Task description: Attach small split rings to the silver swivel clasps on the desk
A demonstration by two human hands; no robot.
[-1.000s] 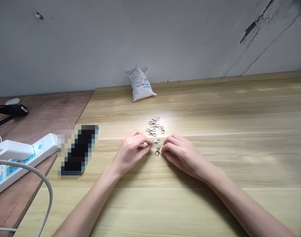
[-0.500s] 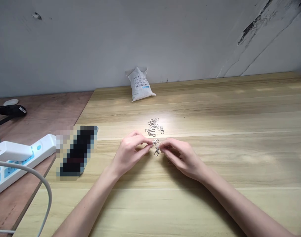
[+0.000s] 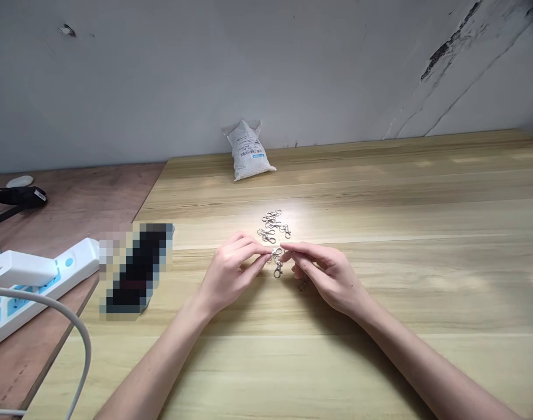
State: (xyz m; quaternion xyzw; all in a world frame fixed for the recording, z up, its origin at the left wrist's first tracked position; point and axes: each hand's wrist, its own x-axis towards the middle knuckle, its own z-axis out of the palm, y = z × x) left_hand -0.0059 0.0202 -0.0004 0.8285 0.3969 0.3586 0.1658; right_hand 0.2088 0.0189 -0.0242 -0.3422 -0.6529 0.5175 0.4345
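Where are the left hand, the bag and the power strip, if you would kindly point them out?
Left hand (image 3: pixel 229 265), head view: on its back.
Bag (image 3: pixel 249 153), head view: middle of its front.
Power strip (image 3: pixel 68 279), head view: on its white casing.

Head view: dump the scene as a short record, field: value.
left hand: thumb and fingertips pinching at a metal clasp
right hand: beside the clasps, grip unclear
second clasp: between the hands, nearer the wearer than the first
clasp cluster: on the wood-grain table, beyond the hands
white packet: on the table, near the wall
pixelated dark item: left of the left hand
power strip: far left, white charger plugged in
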